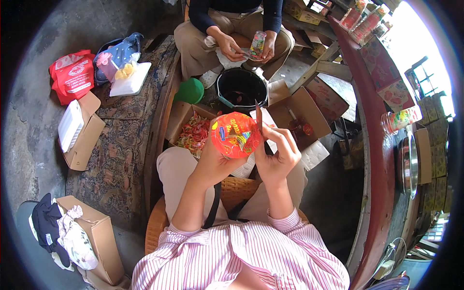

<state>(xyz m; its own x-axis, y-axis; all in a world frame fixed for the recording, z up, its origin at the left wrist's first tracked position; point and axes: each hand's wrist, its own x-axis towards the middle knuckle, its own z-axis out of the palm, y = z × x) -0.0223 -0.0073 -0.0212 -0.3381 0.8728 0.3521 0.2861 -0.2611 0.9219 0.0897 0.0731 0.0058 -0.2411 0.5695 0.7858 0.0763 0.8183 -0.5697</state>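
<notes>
My left hand (212, 164) is wrapped round a red round tub (235, 135) with a colourful printed top, held up over my lap. A thin, dark, pointed blade (258, 115) stands upright at the tub's right edge, pinched in my right hand (278, 157); its handle is hidden by my fingers. The right fingertips are close against the tub's side. Below the tub, an open cardboard box (172, 121) holds a heap of red and multicoloured wrapper scraps (194, 131).
Across from me a seated person holds a clear printed jar (258, 44) above a black bucket (241, 89). A green bowl (189, 91) and another open carton (302, 113) lie near it. On the right, a red ledge (374, 140) carries printed jars; bags and boxes stand left.
</notes>
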